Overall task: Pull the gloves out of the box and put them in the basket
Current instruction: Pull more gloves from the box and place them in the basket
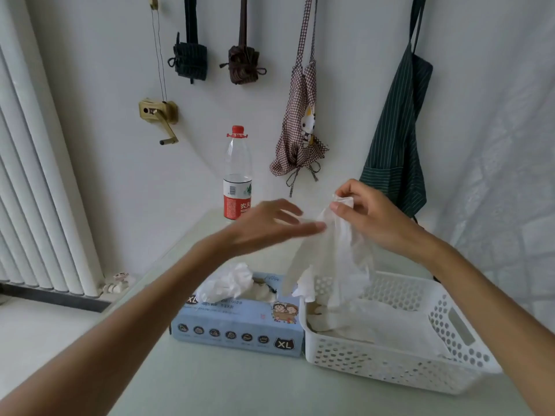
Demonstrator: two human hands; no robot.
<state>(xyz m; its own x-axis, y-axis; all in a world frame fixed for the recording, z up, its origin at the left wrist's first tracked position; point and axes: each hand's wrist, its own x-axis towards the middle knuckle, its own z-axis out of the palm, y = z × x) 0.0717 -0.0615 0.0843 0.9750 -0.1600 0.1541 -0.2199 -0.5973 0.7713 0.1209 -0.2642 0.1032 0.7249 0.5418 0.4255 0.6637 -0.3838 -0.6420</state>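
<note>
Above the basket (390, 367), the right hand (369, 217) pinches the cuff of one white glove (333, 259) between thumb and fingers; the glove hangs down with its lower end touching the basket's rear-left corner. The left hand (270, 223) is released, fingers straight, fingertips touching the glove's upper part.

Risks, largest first:
1. The glove hangs partly over the gap between basket and box (240, 325). If let go here, its left flap could drape outside the basket rim.
2. The thin film may cling to the fingers and lift back out with the hand.
3. The left forearm passes above the box and could snag the glove tuft (231, 280) that sticks out of it.

Containers: the basket, directly right of the box and touching it on the counter (240, 391), holds several flat white gloves. The box opening shows the crumpled tuft; the remaining count cannot be determined.
</note>
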